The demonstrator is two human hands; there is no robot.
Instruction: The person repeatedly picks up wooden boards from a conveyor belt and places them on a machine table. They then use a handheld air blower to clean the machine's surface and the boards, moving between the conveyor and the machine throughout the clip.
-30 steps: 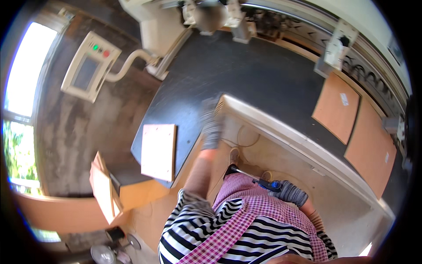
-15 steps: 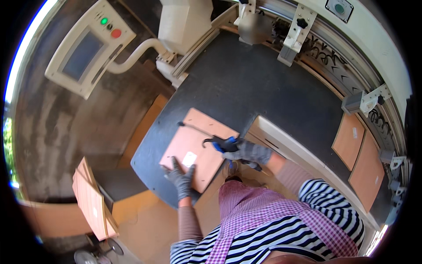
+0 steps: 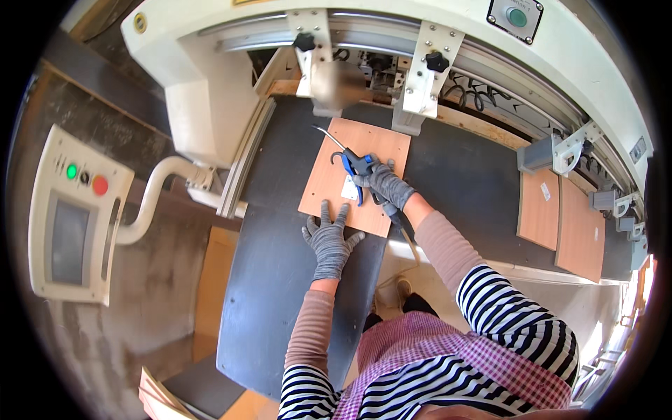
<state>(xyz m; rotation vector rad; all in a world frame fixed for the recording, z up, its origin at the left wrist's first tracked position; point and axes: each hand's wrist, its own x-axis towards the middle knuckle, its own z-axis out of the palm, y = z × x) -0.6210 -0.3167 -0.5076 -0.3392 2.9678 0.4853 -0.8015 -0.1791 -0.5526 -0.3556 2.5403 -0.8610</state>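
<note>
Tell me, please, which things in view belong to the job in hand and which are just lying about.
In hand, apparently:
grey-gloved left hand, touching the tan rectangular wooden board
grey-gloved right hand, holding the blue-and-black air gun
smooth black tabletop

Lying about, apparently:
two tan rectangular boards at right
tan panels, lower left

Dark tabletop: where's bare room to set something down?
On the dark tabletop, there's bare room between its left edge and the left forearm, and between the wooden board and the smaller panel at right. The board is crowded: the left hand spreads over its near edge, and the right hand grips a blue-and-black air blow gun over it.
</note>
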